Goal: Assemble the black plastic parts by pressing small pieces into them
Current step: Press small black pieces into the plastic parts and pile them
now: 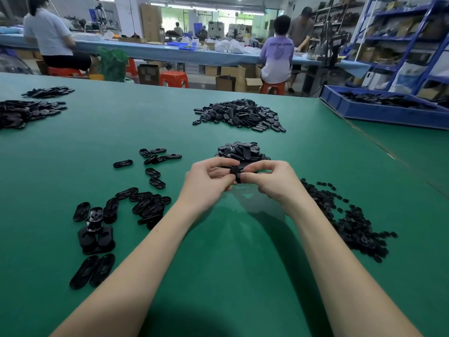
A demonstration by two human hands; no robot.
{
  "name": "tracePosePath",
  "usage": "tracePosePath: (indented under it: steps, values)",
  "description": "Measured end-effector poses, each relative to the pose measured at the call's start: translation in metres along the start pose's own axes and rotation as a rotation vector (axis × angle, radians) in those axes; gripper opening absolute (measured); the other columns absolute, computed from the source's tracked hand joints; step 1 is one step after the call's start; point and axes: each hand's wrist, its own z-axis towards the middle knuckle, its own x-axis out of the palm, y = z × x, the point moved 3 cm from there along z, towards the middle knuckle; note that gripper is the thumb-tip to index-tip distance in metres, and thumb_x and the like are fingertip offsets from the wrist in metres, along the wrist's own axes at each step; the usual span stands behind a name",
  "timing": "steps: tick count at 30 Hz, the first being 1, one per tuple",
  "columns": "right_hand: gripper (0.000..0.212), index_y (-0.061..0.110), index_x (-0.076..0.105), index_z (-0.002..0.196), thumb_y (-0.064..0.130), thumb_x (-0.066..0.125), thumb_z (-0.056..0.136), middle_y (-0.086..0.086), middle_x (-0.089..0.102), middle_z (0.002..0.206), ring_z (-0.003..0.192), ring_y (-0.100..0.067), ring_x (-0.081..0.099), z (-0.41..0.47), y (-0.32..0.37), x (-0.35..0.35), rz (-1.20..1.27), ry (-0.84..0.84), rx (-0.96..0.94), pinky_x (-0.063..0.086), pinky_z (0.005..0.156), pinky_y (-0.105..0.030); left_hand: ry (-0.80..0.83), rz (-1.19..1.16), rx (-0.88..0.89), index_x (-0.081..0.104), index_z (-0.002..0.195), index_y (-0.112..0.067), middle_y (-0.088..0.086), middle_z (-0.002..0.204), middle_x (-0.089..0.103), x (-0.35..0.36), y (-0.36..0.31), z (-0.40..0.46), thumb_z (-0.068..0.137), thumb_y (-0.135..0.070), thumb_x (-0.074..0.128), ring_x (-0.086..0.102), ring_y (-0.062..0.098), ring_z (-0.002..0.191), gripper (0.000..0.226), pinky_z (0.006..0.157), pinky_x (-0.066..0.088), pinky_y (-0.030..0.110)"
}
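Now, over on the far left of the green table (218,251), a dark heap of black parts (21,113) sits at the edge, with a smaller scatter (48,91) just behind it. Nearer the person, flat oval shells (148,206) lie in a loose cluster, two long ovals (93,269) side by side at the front, and a few singles (155,176) spread out toward the middle.

Centre stage: the left hand (209,183) and right hand (269,181) are drawn together above the table, fingers curled, both pinching one black plastic part (236,175) between them. The left thumb and fingers grip it from one side, the right fingertips (245,176) press against it from the other. Whether a small piece sits in that pinch, I cannot tell.

Just behind the hands, a small pile of oval parts (240,152); farther back, a bigger mound (240,114).

To the right, beside the right forearm, a long drift of small black pieces (352,222) runs along the table. At the far right corner stands a blue tray (379,113) holding more black parts.
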Motion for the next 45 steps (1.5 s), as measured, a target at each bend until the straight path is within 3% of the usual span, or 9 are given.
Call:
tracePosePath:
  steps: [4, 10, 14, 17, 22, 27, 34, 45]
  values:
    - [0.013, 0.022, 0.075, 0.077, 0.02, 0.088, 0.078, 0.022, 0.056, 0.045, 0.039, 0.006, 0.047, 0.0004, 0.0009, 0.0003, -0.006, -0.014, -0.026, 0.033, 0.042, -0.008, -0.012, 0.076, 0.04, 0.078, 0.101, -0.026, 0.0, 0.084, 0.078, 0.0005, -0.0032, -0.0014, 0.086, -0.004, 0.071, 0.076, 0.017, 0.084, 0.028, 0.087, 0.061, 0.039]
    - [0.013, 0.026, 0.075, 0.078, 0.026, 0.088, 0.078, 0.012, 0.07, 0.064, 0.049, 0.006, 0.056, -0.0005, 0.0049, 0.0011, -0.1, -0.054, -0.069, 0.036, 0.045, -0.007, -0.032, 0.169, 0.064, 0.076, 0.098, -0.035, -0.012, 0.077, 0.077, -0.0014, -0.0055, -0.0041, 0.086, -0.012, 0.072, 0.072, -0.001, 0.08, 0.026, 0.084, 0.056, 0.024]
    - [0.012, 0.029, 0.076, 0.078, 0.035, 0.086, 0.079, 0.014, 0.073, 0.067, 0.055, 0.008, 0.058, -0.0012, 0.0059, 0.0014, -0.136, -0.108, -0.114, 0.038, 0.048, -0.007, -0.018, -0.064, -0.05, 0.075, 0.106, -0.019, 0.005, 0.083, 0.078, -0.0015, -0.0042, -0.0037, 0.088, -0.001, 0.067, 0.074, 0.019, 0.083, 0.027, 0.088, 0.058, 0.03]
    - [0.014, 0.024, 0.077, 0.083, 0.036, 0.085, 0.082, 0.011, 0.073, 0.073, 0.048, 0.005, 0.054, -0.0032, 0.0027, 0.0032, -0.001, -0.047, -0.068, 0.038, 0.047, -0.008, -0.004, -0.244, -0.126, 0.072, 0.107, -0.008, 0.011, 0.083, 0.076, -0.0016, -0.0059, -0.0037, 0.086, 0.009, 0.064, 0.071, 0.014, 0.072, 0.028, 0.075, 0.059, 0.021]
    - [0.016, 0.015, 0.077, 0.088, 0.029, 0.084, 0.084, 0.009, 0.072, 0.068, 0.04, 0.003, 0.047, -0.0083, -0.0033, 0.0094, 0.189, 0.044, 0.003, 0.031, 0.041, -0.008, -0.02, -0.277, -0.213, 0.068, 0.1, -0.008, 0.013, 0.081, 0.073, 0.0008, -0.0041, -0.004, 0.084, 0.006, 0.069, 0.068, 0.017, 0.072, 0.021, 0.069, 0.056, 0.022]
    - [0.008, 0.021, 0.077, 0.084, 0.027, 0.083, 0.086, 0.01, 0.068, 0.068, 0.043, 0.001, 0.043, -0.0079, -0.0015, 0.0072, 0.15, 0.09, 0.01, 0.034, 0.043, -0.011, -0.033, -0.39, -0.257, 0.066, 0.098, -0.005, 0.015, 0.08, 0.073, -0.0005, -0.0013, -0.0026, 0.083, 0.009, 0.071, 0.069, 0.02, 0.07, 0.021, 0.074, 0.06, 0.021]
    - [0.011, 0.019, 0.074, 0.078, 0.015, 0.082, 0.084, 0.018, 0.06, 0.051, 0.04, 0.005, 0.045, -0.0068, 0.0017, 0.0067, 0.094, 0.076, -0.022, 0.032, 0.042, -0.008, -0.018, -0.363, -0.28, 0.065, 0.096, -0.005, 0.012, 0.076, 0.074, 0.0014, -0.0005, -0.003, 0.084, 0.01, 0.069, 0.07, 0.018, 0.066, 0.019, 0.072, 0.061, 0.021]
    - [0.011, 0.017, 0.072, 0.079, 0.012, 0.08, 0.086, 0.016, 0.054, 0.048, 0.039, -0.001, 0.039, -0.0071, 0.0018, 0.0044, 0.097, 0.132, -0.002, 0.033, 0.041, -0.011, 0.03, -0.411, -0.315, 0.065, 0.098, -0.004, 0.019, 0.089, 0.073, -0.0001, 0.0005, -0.0033, 0.084, 0.012, 0.069, 0.072, 0.021, 0.07, 0.021, 0.074, 0.061, 0.022]
